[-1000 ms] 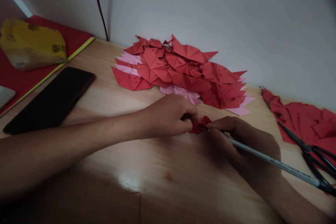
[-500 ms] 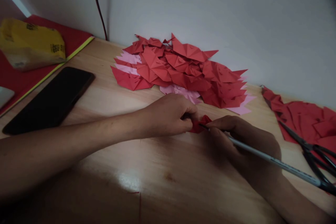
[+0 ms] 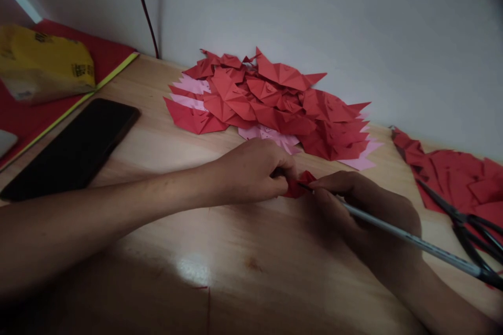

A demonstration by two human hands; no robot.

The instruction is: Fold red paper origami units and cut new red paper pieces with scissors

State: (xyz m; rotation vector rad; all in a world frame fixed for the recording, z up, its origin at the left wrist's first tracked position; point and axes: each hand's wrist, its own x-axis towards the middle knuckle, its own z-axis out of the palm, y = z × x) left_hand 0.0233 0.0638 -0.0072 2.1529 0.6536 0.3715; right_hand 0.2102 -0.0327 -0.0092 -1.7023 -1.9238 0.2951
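Note:
A small folded piece of red paper point(image 3: 295, 189) is pinched in my left hand point(image 3: 259, 171), close above the wooden table. My right hand point(image 3: 365, 214) grips a slim pen point(image 3: 408, 236) with a pale barrel and dark ends. The pen's tip meets the red paper just beside my left fingertips. My fingers cover part of the paper, so its whole shape is hidden. Behind my hands lies a heap of folded red paper shapes point(image 3: 275, 99), with pink paper pieces point(image 3: 271, 137) among them; some bear small dark drawn marks.
To the right, black-handled scissors point(image 3: 466, 220) rest against more red folded paper point(image 3: 459, 178). A black phone point(image 3: 74, 146) lies at left on the table point(image 3: 165, 251). Beyond it, a yellow packet point(image 3: 51, 65) sits on a red sheet with a yellow edge. A wall closes off the back.
The view has shifted very slightly. Both hands keep their places, and the pen tip stays at the red paper.

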